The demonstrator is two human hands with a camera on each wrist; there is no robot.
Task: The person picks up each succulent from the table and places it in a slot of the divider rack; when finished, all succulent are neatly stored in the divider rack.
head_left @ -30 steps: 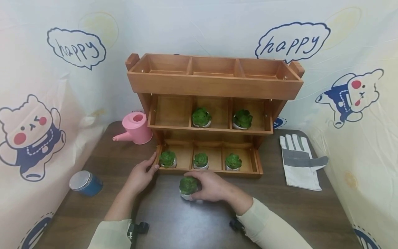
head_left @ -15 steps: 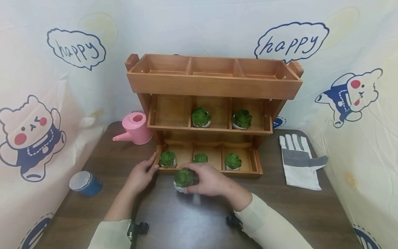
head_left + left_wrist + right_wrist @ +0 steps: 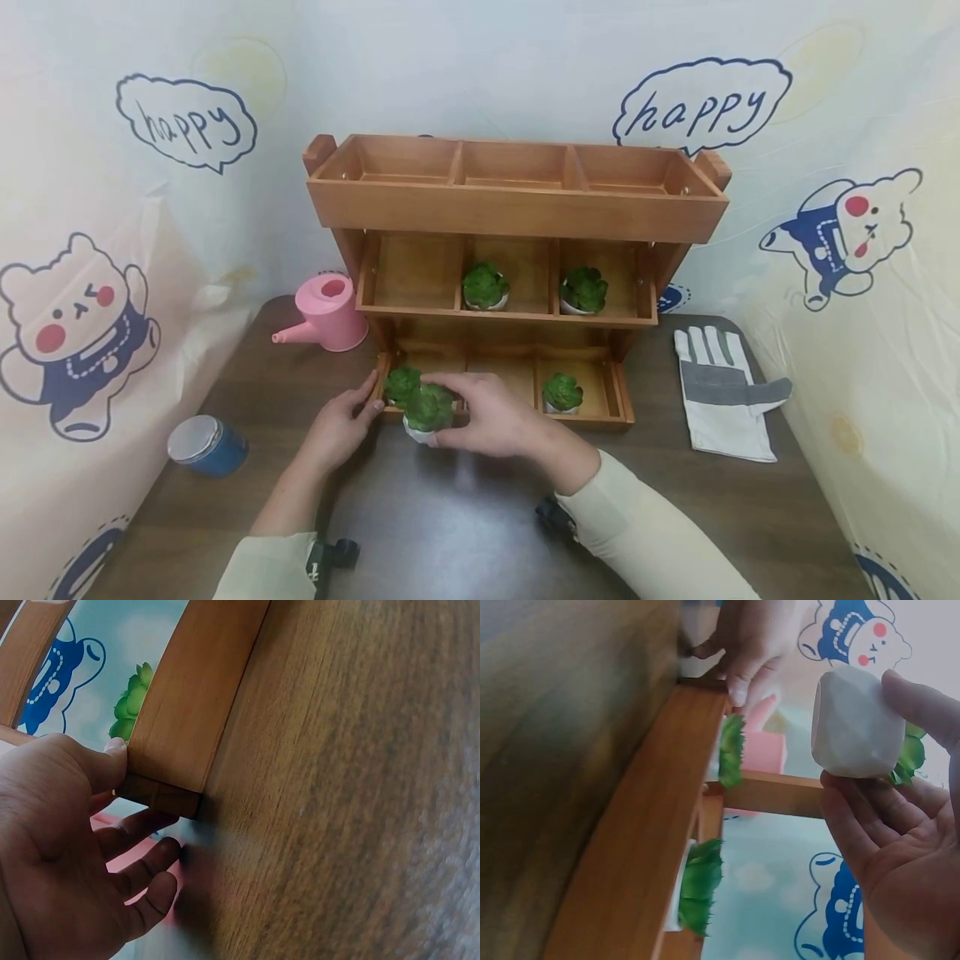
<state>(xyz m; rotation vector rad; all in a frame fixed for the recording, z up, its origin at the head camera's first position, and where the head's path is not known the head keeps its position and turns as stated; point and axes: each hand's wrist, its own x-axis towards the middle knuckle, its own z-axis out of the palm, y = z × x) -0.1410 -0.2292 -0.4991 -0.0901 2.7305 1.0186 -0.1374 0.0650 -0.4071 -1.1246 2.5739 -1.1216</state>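
Observation:
My right hand (image 3: 498, 417) holds a small potted succulent (image 3: 427, 408), its white faceted pot (image 3: 859, 724) between thumb and fingers, raised in front of the lowest tier. Green leaves show behind the pot in the right wrist view. My left hand (image 3: 341, 425) pinches the lower left corner of a three-tier wooden planter shelf (image 3: 517, 215), thumb (image 3: 112, 761) against its front board. On the lowest tier, a succulent (image 3: 402, 383) sits at left and another succulent (image 3: 562, 392) at right; the middle one is hidden by my right hand. The middle tier bears two succulents, one (image 3: 486, 286) in its centre compartment.
A pink watering can (image 3: 330, 312) stands left of the shelf. Nearer on the left is a blue jar (image 3: 207, 446) with a silver lid. A white and grey work glove (image 3: 723, 392) lies at right. A printed cloth (image 3: 480, 67) hangs behind the table.
My right hand has lifted the potted succulent up and to the left, and now covers the lowest tier's middle plant. My left hand has stayed at the shelf's corner.

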